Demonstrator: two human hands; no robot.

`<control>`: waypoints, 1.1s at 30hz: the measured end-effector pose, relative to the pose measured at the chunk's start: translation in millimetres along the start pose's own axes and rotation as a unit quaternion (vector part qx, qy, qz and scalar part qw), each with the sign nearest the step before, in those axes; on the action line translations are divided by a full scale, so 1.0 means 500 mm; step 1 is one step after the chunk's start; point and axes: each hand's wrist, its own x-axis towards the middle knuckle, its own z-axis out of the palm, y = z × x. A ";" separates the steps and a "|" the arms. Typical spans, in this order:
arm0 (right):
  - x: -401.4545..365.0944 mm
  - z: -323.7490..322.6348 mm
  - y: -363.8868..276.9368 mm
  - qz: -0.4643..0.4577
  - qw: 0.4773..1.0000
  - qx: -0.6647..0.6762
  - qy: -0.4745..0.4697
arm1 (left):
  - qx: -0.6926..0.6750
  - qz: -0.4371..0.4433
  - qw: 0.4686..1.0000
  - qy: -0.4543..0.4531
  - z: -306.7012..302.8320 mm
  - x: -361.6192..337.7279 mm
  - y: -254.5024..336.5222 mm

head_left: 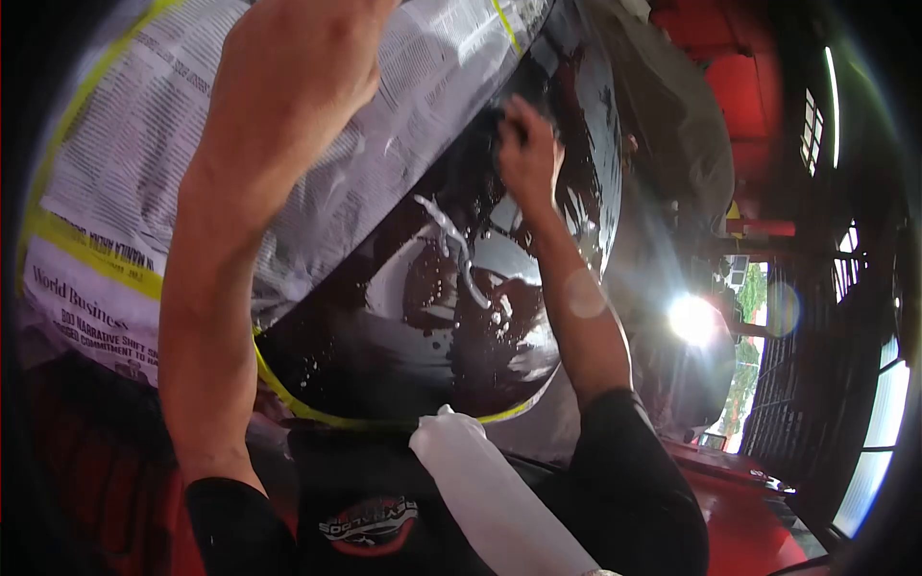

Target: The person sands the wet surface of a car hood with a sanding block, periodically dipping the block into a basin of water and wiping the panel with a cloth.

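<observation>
A glossy dark panel (423, 346) with water drops and wet streaks curves through the middle, edged by yellow tape (309, 410). My right hand (530, 154) is over its upper part, fingers curled; something dark, too small to make out, is at the fingertips. A wavy whitish streak (451, 240) crosses the panel below that hand. My left hand (331, 29) reaches up over newspaper (375, 134) that covers the surface to the left of the panel. The fingers of the left hand are cut off by the top edge of the view.
A white cloth (495, 490) hangs in front of my dark shirt. Grey sheeting (672, 125) covers a shape at the right. A bright light (693, 319) glares beyond it. Red surfaces (744, 523) show at the lower right.
</observation>
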 end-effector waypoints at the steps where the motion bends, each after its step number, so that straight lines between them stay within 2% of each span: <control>1: 0.023 0.003 0.000 -0.013 1.000 -0.013 0.007 | 0.005 -0.004 1.000 -0.017 -0.004 -0.001 0.002; 2: 0.041 0.007 -0.005 -0.030 0.999 -0.023 0.017 | 0.008 -0.004 1.000 -0.015 0.001 -0.002 -0.005; 4: -0.018 -0.006 -0.009 -0.031 0.999 -0.023 0.014 | 0.014 0.011 1.000 -0.005 0.019 -0.003 -0.027; 6: -0.076 -0.010 -0.014 -0.125 0.992 -0.005 0.033 | 0.009 0.007 1.000 0.006 0.013 0.003 -0.014; 7: -0.064 -0.013 -0.006 -0.145 0.989 0.018 0.027 | 0.001 0.003 1.000 0.011 0.013 0.003 -0.005; 8: -0.039 -0.007 -0.008 -0.136 0.990 0.017 0.028 | -0.004 0.008 1.000 0.004 0.015 0.002 -0.001; 10: 0.028 -0.005 -0.024 -0.009 1.000 -0.010 0.000 | -0.018 0.002 1.000 -0.021 0.011 -0.003 0.009; 11: 0.039 -0.010 -0.042 0.014 1.000 -0.009 -0.018 | -0.019 0.003 1.000 -0.021 0.010 -0.005 0.013; 12: 0.025 -0.013 -0.040 0.012 1.000 -0.006 -0.015 | -0.003 -0.004 1.000 -0.030 0.011 -0.004 0.011; 15: -0.076 -0.030 -0.028 -0.117 0.993 0.019 -0.002 | 0.010 -0.002 1.000 -0.023 0.014 0.000 0.002; 16: -0.060 -0.024 -0.024 -0.119 0.993 0.018 -0.002 | 0.002 0.005 1.000 -0.015 0.015 0.000 0.003; 18: -0.019 -0.016 -0.032 -0.001 1.000 0.030 -0.003 | -0.002 0.000 0.999 -0.034 -0.001 0.004 0.018; 20: 0.013 -0.019 -0.043 0.029 0.999 -0.024 -0.026 | -0.006 -0.010 0.999 -0.053 -0.006 -0.004 0.032; 23: -0.029 0.014 -0.025 -0.078 0.995 0.026 0.062 | 0.011 -0.021 0.999 -0.025 -0.001 -0.001 0.009; 24: -0.040 0.010 -0.033 -0.084 0.994 0.025 0.065 | 0.001 -0.007 1.000 -0.030 0.001 0.004 0.001; 26: -0.058 0.003 -0.038 -0.140 0.985 -0.067 0.075 | -0.011 0.005 0.999 -0.037 0.006 0.011 -0.002; 27: -0.016 -0.006 -0.046 0.003 1.000 -0.022 0.012 | -0.017 -0.013 0.999 -0.033 0.005 0.007 0.006; 30: 0.036 0.006 -0.035 -0.010 0.999 -0.024 0.044 | -0.012 -0.024 0.999 -0.030 0.004 -0.002 0.017; 31: 0.017 -0.001 -0.037 0.069 0.997 0.039 0.015 | -0.001 -0.019 0.999 -0.026 0.006 -0.002 0.014; 32: -0.020 -0.005 -0.059 0.065 0.997 0.039 0.016 | 0.000 -0.020 1.000 -0.022 0.008 0.000 0.012; 33: -0.070 -0.005 -0.083 0.026 0.999 0.039 0.027 | 0.002 0.012 1.000 0.028 0.013 0.001 0.012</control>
